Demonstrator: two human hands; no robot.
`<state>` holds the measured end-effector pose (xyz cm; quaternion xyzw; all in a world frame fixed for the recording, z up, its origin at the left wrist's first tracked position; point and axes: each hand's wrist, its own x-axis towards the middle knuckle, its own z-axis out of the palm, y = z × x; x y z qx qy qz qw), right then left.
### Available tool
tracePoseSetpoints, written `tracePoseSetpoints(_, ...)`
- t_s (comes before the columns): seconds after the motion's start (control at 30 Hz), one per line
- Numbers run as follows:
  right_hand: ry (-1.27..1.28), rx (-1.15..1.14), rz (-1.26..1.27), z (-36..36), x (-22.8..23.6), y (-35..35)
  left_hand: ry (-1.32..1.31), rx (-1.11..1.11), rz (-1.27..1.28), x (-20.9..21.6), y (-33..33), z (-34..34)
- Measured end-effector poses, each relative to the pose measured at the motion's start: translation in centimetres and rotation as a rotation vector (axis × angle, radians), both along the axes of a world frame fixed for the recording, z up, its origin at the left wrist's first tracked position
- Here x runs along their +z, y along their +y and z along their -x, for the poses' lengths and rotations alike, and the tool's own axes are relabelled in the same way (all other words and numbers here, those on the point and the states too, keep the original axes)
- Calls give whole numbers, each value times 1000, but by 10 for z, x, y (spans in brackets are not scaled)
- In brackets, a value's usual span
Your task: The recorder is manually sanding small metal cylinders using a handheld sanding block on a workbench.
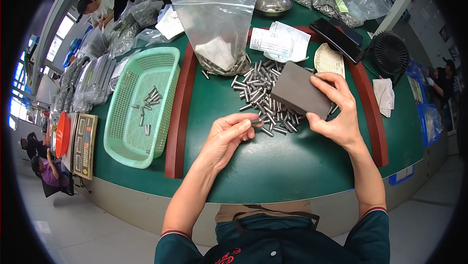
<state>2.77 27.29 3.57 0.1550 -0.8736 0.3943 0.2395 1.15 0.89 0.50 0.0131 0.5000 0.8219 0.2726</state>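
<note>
A pile of small metal pins (258,86) lies on the green tabletop in front of me. In my left hand (228,135), thumb and fingers pinch one metal pin (256,122) at the near edge of the pile. My right hand (339,110) grips a dark grey-brown rectangular block (300,90), tilted over the right side of the pile and hiding part of it. To the left, a light green perforated plastic basket (113,135) has several metal pins lying on its bottom.
Dark red rails (178,122) frame the work area. Behind the pile stand a clear bag (217,25) of pins, papers (280,42) and a metal bowl (273,4). A phone (336,39) and black fan (389,53) are at right. A scale (85,147) sits far left; other people are nearby.
</note>
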Motion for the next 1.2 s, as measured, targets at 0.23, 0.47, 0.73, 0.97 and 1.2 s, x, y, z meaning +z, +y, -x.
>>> tracePoseSetpoints(0.23, 0, -35, -22, 0, -3, 0, 45, -37, -51, -9, -5, 2)
tracePoseSetpoints(0.47, -1, -54, -53, -1, -4, -2, -3, -9, -88, -12, -4, 3)
tracePoseSetpoints(0.73, -21, 31, -46, -3, 0, -3, -17, -4, -100, -11, -4, 4)
tracePoseSetpoints(0.97, -4, 285, -128, -8, 7, -10, -36, 67, -71, -8, -3, 1)
tracePoseSetpoints(1.2, -21, 334, -190, -11, 6, -12, 74, 99, 83, -3, -1, 0)
